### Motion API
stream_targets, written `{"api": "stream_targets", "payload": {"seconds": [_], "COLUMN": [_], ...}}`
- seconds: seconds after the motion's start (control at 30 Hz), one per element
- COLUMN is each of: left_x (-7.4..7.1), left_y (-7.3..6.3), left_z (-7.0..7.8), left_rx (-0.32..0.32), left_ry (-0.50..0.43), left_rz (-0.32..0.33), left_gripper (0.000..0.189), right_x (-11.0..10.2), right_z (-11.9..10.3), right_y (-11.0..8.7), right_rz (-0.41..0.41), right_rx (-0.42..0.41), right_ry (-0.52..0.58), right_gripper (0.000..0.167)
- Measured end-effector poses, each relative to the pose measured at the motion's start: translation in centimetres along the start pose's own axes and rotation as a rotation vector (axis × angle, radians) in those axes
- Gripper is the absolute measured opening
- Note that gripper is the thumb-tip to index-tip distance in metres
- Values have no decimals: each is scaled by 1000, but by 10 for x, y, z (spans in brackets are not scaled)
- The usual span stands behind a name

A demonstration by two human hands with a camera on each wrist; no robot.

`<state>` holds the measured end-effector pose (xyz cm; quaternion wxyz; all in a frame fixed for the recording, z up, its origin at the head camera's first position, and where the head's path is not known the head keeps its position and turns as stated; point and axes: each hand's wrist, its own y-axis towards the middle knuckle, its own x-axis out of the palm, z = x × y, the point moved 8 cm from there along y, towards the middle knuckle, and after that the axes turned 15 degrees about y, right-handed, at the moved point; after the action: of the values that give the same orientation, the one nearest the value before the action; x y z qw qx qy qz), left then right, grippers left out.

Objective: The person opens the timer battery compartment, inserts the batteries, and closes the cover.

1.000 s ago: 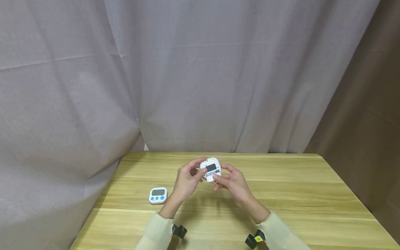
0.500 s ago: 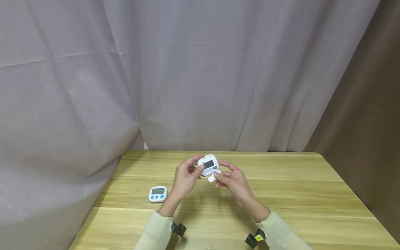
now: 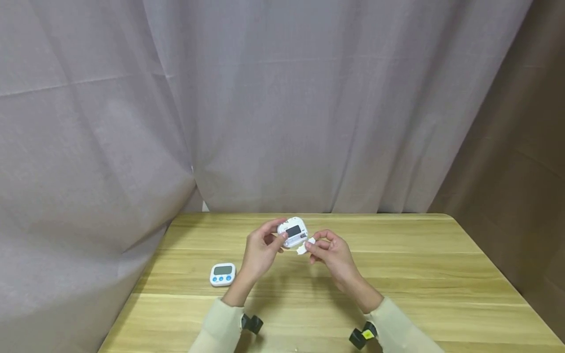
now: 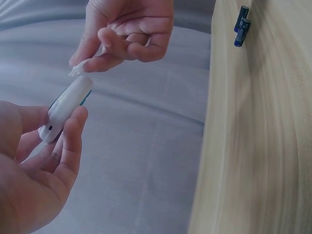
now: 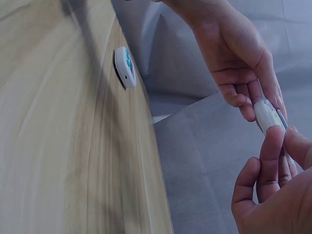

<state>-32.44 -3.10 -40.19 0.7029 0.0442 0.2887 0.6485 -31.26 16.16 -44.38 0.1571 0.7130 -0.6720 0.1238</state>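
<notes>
Two hands raised above the desk [image 3: 410, 279], both occupied. Left hand [image 3: 259, 250]: fingers [image 4: 73, 131] bent around the rim of the held timer [image 3: 293, 231], thumb on its near face, spread only as wide as the casing. Held timer is white and rounded, tilted, back toward the head view; a dark rectangular panel and a recess along the lower edge are visible. Right hand [image 3: 334, 256]: thumb and forefinger nearly closed, pinching a small white cover [image 3: 305, 246] just beside the timer's lower right edge; cannot tell whether the edges touch.

Second timer [image 3: 222, 274] lies on the desk beside the left forearm, its screen and three blue buttons facing up. Left wrist view: two dark blue cylinders [image 4: 242, 33] on the desk, close together; contact between them unclear. Grey curtain [image 3: 282, 113] hangs behind the desk.
</notes>
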Motion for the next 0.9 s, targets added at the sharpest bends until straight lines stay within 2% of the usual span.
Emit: {"api": "stream_targets", "payload": {"seconds": [0.33, 0.7, 0.9], "left_x": [-1, -2, -1], "left_y": [1, 2, 2], "left_z": [-2, -2, 0], "left_rx": [-26, -38, -33], "left_ry": [-9, -37, -44], "left_rz": [10, 18, 15], "left_gripper": [40, 38, 39], "right_x": [-10, -16, -16], "right_z": [-2, -4, -4], "right_y": [0, 1, 1], "right_rz": [-20, -113, -199], "right_rx": [29, 96, 120], "right_ry": [-88, -204, -277], "right_gripper": [27, 31, 30]}}
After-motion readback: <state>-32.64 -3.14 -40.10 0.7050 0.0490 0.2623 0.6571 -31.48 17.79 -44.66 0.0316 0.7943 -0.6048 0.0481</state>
